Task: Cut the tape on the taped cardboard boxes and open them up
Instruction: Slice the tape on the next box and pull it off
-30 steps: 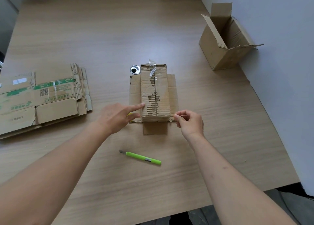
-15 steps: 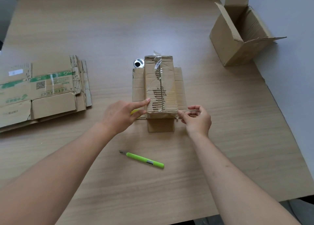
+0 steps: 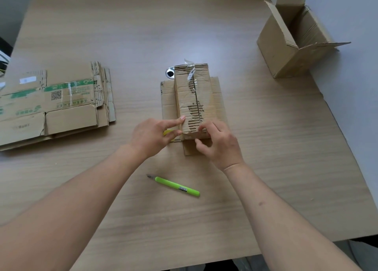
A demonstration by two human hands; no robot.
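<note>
Head-cam view looking down at a wooden table (image 3: 204, 35). Near the centre stands a narrow taped cardboard box (image 3: 191, 94), long axis running away from the person, near end toward the hands, far end toward the top of the view. Its top face is ragged, w/ the outer paper torn off in patches along a centre seam, showing corrugation. A strip of clear tape (image 3: 190, 66) curls up at the far end. Flat cardboard flaps stick out at table level on both sides & at the near end.

Left hand (image 3: 153, 135): index finger straight, tip pressing the box's left side at the near end; other fingers loosely curled, not wrapped round anything. A bit of yellow shows just under this hand; can't tell what it is. Right hand (image 3: 216, 141): fingers curled, fingertips pinching at the near top edge of the box by the seam.

A lime-green utility knife (image 3: 177, 186) lies on the table nearer the person, apart from both hands, blade tip pointing left.

Left side: a stack of flattened boxes (image 3: 55, 104) w/ green print. Far right: an open box (image 3: 294, 35), flaps up. A small round metal object (image 3: 169, 73) sits just beside the taped box's far-left corner.
</note>
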